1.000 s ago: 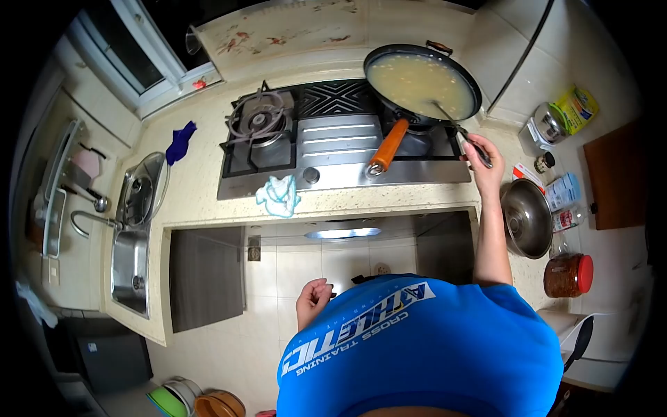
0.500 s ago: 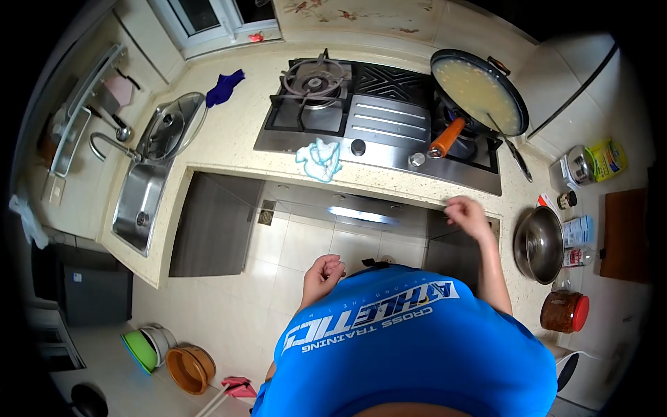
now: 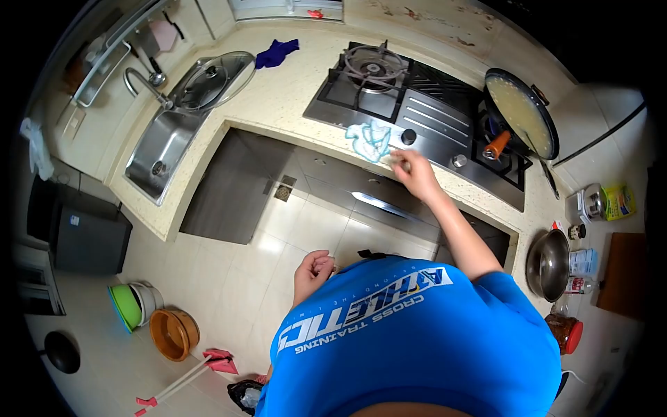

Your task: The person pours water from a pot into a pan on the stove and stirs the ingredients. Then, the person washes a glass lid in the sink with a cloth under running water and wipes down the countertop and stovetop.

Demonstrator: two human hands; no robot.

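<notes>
Blue-edged white cloth (image 3: pixel 369 141): crumpled across hob (image 3: pixel 439 119) front edge and counter (image 3: pixel 316 132), no clear long axis | set just left of nearer right hand (image 3: pixel 417 175), fingers bent; pinch cannot be told | left hand (image 3: pixel 314 272) well apart, curled, closure unclear

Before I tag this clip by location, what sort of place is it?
It looks like a kitchen, probably in a home: a pan of pale liquid stands on a gas stove, and a metal sink with a curved tap is set into the same counter.
</notes>
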